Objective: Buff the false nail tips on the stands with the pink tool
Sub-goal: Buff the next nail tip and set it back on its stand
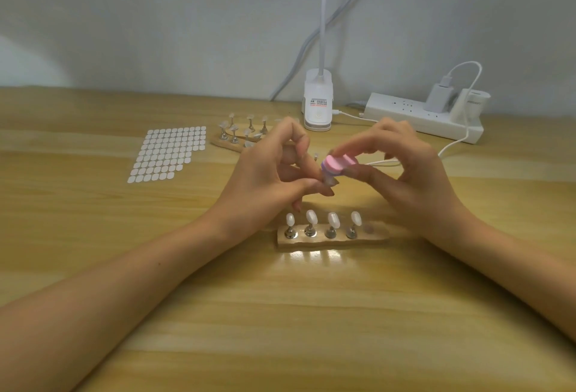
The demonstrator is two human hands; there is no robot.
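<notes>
Nearest on the worktop (280, 313), a wooden stand (378, 237) with four upright nail tips (311, 216) and a bare fifth slot. Just behind and above, left hand (271, 170), grip pinched on the held tip (328, 180). From the right, right hand (408, 173), grip closed on the pink tool (338, 163), long axis roughly left-right, touching that tip from above. Forearms converging. Farther back, a second stand (224, 143).
</notes>
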